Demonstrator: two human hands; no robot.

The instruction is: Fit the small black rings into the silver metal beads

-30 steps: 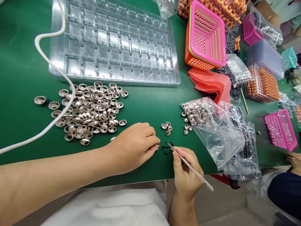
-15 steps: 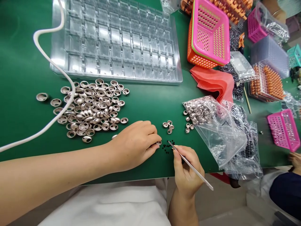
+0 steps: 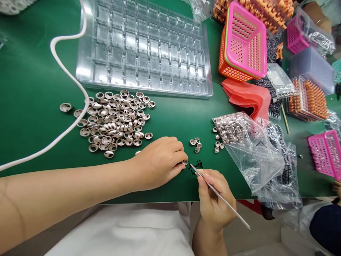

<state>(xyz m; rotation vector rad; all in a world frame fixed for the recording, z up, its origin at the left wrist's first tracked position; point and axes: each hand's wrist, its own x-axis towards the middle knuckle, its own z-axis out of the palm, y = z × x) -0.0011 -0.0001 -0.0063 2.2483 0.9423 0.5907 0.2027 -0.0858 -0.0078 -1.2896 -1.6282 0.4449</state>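
Note:
My left hand (image 3: 165, 161) pinches a small silver ring-shaped part (image 3: 184, 162) low over the green table. My right hand (image 3: 217, 195) grips metal tweezers (image 3: 222, 198), whose tip is close to that ring, at the edge of a scatter of tiny black pieces (image 3: 198, 164). Whether the tip holds a piece is too small to tell. Just beyond the fingers lies a little group of silver rings (image 3: 197, 145). A large pile of the same rings (image 3: 114, 121) spreads to the left of my left hand.
A clear compartment tray (image 3: 149, 90) lies at the back, with a white cable (image 3: 68, 73) at its left. On the right are a bag of rings (image 3: 233, 129), red cloth (image 3: 250, 94), stacked baskets (image 3: 262, 46) and a pink basket (image 3: 323, 153). Another person sits far right.
The view has shifted, so the table things appear farther right. The tweezers' tip has moved from over the black pieces to beside the ring in my left hand.

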